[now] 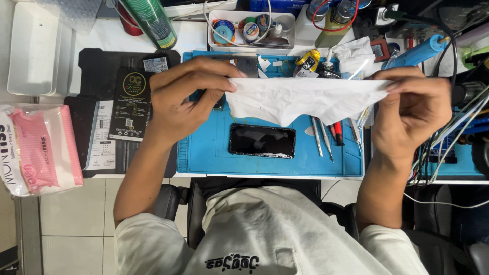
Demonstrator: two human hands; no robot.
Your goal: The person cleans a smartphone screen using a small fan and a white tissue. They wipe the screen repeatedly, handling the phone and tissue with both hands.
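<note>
A white tissue (305,99) is stretched out between my two hands above the blue work mat (209,153). My left hand (186,99) pinches its left end and my right hand (415,109) pinches its right end. Below the tissue a black smartphone (262,141) lies flat on the mat, screen up. To its right lie tweezers (318,137) and a red-handled screwdriver (337,133), partly hidden by the tissue.
A pink-and-white tissue pack (38,147) sits at the left edge. Black flat boxes (127,102) lie left of the mat. At the back stand a green spray can (153,23) and a white tray (290,30) of small jars. Cables (448,147) hang at right.
</note>
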